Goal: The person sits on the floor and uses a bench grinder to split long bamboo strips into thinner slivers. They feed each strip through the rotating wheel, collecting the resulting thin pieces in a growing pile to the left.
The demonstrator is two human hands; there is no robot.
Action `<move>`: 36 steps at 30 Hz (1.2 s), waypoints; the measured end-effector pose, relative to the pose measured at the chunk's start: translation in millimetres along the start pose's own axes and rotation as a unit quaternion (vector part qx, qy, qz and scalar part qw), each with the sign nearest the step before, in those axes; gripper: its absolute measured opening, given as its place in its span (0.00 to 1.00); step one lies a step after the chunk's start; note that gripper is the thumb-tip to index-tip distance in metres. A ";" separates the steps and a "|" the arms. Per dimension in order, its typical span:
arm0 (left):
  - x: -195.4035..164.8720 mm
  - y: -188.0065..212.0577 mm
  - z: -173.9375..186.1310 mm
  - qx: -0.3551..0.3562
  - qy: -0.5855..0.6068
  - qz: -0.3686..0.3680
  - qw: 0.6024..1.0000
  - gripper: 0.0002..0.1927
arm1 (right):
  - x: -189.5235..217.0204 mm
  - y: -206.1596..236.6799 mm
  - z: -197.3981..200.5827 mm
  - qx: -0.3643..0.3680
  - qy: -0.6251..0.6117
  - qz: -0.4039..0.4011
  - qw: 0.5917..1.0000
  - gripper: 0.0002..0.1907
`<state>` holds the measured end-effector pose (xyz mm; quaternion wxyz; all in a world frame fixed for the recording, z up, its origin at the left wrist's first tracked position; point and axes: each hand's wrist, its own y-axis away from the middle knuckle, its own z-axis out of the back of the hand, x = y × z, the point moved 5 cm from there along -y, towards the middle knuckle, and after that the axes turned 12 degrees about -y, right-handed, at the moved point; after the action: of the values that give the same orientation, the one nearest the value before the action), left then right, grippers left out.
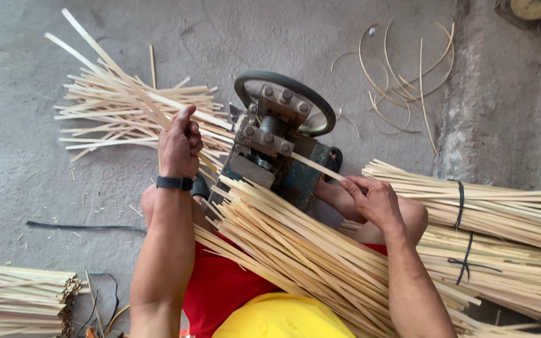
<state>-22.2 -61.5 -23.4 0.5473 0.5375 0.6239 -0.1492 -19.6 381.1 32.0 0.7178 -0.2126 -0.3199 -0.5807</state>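
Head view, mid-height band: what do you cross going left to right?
Loose cut strips on the floor → left hand → metal splitting machine with wheel → right hand → tied strip bundles.

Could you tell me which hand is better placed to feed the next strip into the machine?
The right hand, probably. It already pinches a pale thin bamboo strip at the infeed side of the small metal splitting machine, beside the tied bundles of strips. The left hand grips split strips on the output side.
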 end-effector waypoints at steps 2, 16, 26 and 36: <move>7.4 -2.6 2.5 -0.010 0.016 0.016 1.000 0.12 | -20.1 10.8 -10.3 0.066 -0.019 -0.113 0.991 0.18; 17.8 6.7 -7.2 -0.024 0.020 0.040 0.999 0.08 | 15.7 61.5 -11.0 0.182 -0.034 -0.177 0.967 0.14; 16.7 8.3 -11.1 -0.043 -0.014 0.022 0.999 0.06 | -2.5 54.8 29.2 0.074 0.078 0.043 0.993 0.06; 21.8 6.7 -12.4 -0.038 -0.009 0.025 0.999 0.07 | 27.2 26.5 46.7 -0.121 0.108 0.116 0.980 0.07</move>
<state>-19.2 -38.3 -34.7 0.5763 0.5306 0.6105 -0.1166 -0.6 399.9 85.8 0.7797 -0.2697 -0.1409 -0.5472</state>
